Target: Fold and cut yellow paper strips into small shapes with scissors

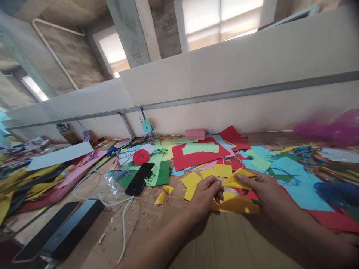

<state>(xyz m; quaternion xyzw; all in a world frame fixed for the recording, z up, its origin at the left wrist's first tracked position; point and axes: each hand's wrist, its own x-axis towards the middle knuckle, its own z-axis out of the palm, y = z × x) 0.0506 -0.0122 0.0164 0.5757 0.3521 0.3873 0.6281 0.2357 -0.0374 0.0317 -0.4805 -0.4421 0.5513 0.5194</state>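
Observation:
My right hand (256, 183) pinches a folded piece of yellow paper (235, 179) between thumb and fingers. At its left tip, my left hand (206, 190) closes on the same paper with curled fingers. Below both hands lies a larger yellow sheet (238, 203). Several yellow paper squares (223, 170) are spread just beyond the hands. To the left of my left hand, small folded yellow paper pieces (160, 198) rest on the table.
A black phone (140, 179) lies left of centre, with a white cable (123, 224) near it. A dark box-like device (73, 228) sits front left. Red paper (182, 157) and blue sheets (303, 183) cover the back and right. A white partition (238, 63) stands behind.

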